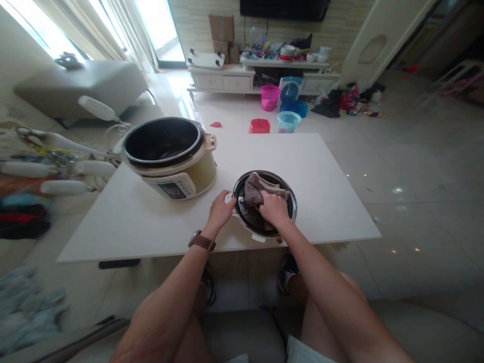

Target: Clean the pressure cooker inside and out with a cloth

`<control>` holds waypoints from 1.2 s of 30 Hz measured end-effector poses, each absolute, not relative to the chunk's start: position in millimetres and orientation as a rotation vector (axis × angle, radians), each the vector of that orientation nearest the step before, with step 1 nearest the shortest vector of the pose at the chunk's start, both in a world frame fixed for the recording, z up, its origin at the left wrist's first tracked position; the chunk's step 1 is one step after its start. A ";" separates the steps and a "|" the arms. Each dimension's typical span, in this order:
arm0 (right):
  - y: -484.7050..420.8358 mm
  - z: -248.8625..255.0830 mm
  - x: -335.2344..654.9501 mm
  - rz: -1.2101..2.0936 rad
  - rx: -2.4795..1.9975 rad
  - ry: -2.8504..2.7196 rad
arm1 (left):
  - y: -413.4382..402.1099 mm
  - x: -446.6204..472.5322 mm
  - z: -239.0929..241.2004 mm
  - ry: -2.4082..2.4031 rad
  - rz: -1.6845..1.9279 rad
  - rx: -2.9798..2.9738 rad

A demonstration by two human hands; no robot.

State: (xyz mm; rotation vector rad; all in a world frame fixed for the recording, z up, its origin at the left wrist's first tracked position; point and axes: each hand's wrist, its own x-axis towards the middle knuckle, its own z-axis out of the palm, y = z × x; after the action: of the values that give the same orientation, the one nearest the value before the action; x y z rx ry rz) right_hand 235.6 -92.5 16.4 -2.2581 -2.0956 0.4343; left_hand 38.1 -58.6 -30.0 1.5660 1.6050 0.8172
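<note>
— What do we record at frame centre?
— Round dark metal cooker lid (264,222) lies upturned on the white desk (333,201). Our left hand (221,209) grips its rim; our right hand (273,207) clenches a grey-brown cloth (252,189) inside it. Cream cooker (170,156) stands open just left of it.

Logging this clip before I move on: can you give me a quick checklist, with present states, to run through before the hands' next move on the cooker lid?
1. Lid flat on the table, inner side up: ok.
2. Left hand steadies the lid's edge: ok.
3. Right hand presses the cloth inside the lid: ok.
4. Lid near the table's front edge, slightly overhanging: not ok.
5. Cooker apart from the lid, open: ok.
6. Lid interior clean: cannot tell.
</note>
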 end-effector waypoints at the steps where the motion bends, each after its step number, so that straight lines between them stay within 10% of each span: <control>1: -94.0 18.2 233.9 0.416 -2.260 -2.115 | -59.5 37.4 -30.6 1.613 0.815 1.563; 36: -96.0 24.0 225.1 0.455 -2.194 -2.154 | -51.9 37.6 -29.0 1.592 0.759 1.455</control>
State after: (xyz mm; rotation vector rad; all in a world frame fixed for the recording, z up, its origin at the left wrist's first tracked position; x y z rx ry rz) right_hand 225.1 -96.0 24.0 -2.1944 -2.1541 0.4547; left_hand 37.6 -51.9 -29.0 1.4547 1.5921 0.7586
